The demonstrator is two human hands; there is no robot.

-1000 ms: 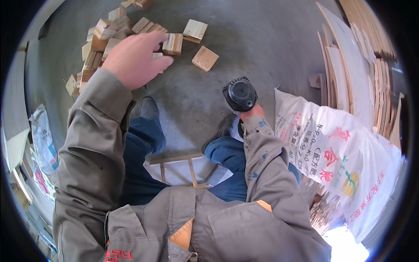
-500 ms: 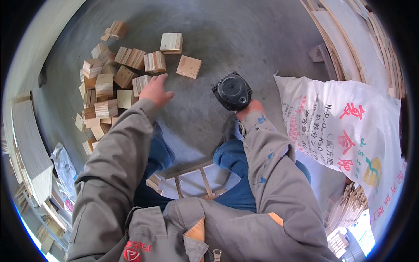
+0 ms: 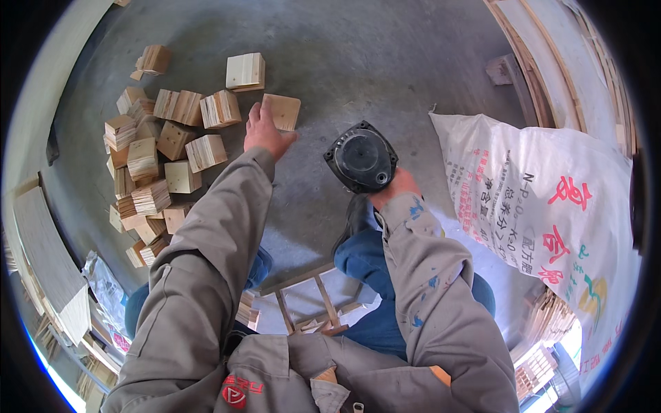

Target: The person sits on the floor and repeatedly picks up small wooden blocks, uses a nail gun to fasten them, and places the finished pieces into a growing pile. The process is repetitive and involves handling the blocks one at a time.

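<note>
My left hand [image 3: 267,134] reaches out with fingers and thumb apart. Its fingertips overlap the left edge of a pale square wooden block [image 3: 284,112] on the floor; whether they touch it I cannot tell. My right hand [image 3: 401,187] is wrapped round a black nail gun [image 3: 360,157], seen mostly from its bolted, rounded end cap. The cap hides most of the tool's body and part of the grip. Just beyond my left hand lie a layered block [image 3: 220,110] and another pale block [image 3: 245,72].
A heap of layered wooden blocks [image 3: 142,160] spreads over the floor at left. To the right bulges a large white printed sack [image 3: 509,186], with long boards [image 3: 527,62] behind it. Between my legs stands a wooden frame [image 3: 327,301]. Sheets of board [image 3: 55,234] lean at far left.
My left hand has moved right, from beside the heap to the pale square block. The view has shifted slightly, so the heap appears farther left. My right hand still holds the nail gun.
</note>
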